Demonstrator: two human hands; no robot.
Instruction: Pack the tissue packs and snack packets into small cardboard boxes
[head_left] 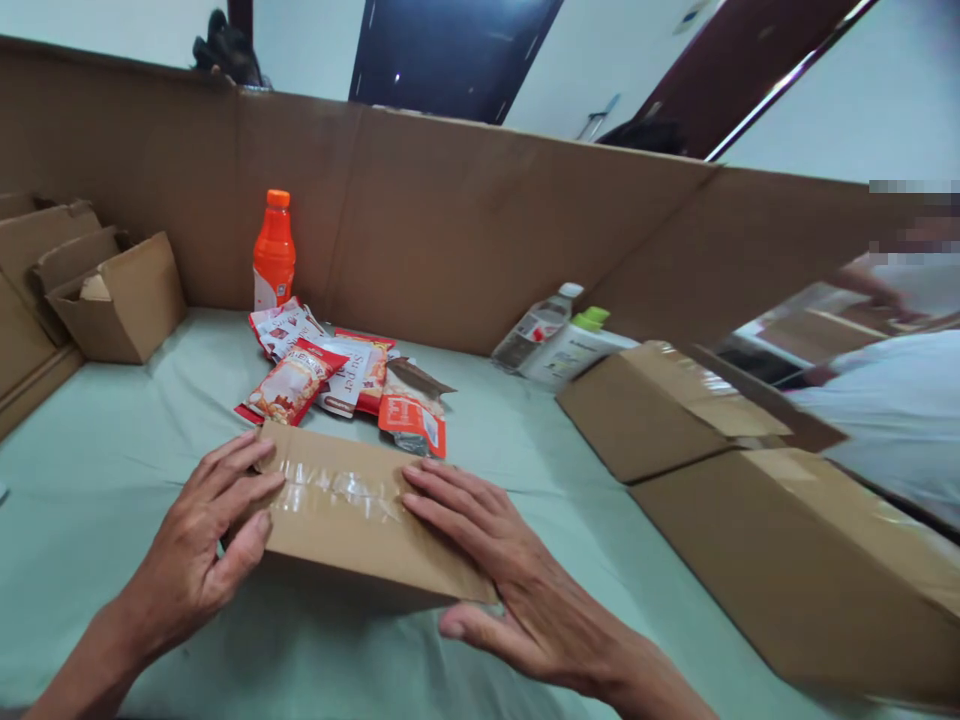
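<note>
Fingers [450, 505] flat on taped box [352, 520]

Bare forearms, unadorned fingers [225, 470]

left hand [199, 545] and right hand [517, 575] on taped box [352, 520], one each side | snack packets [330, 375] just beyond the hands | bottle [274, 250] behind packets | larger boxes [750, 480] right of right hand | open box [120, 295] far left of left hand
</note>
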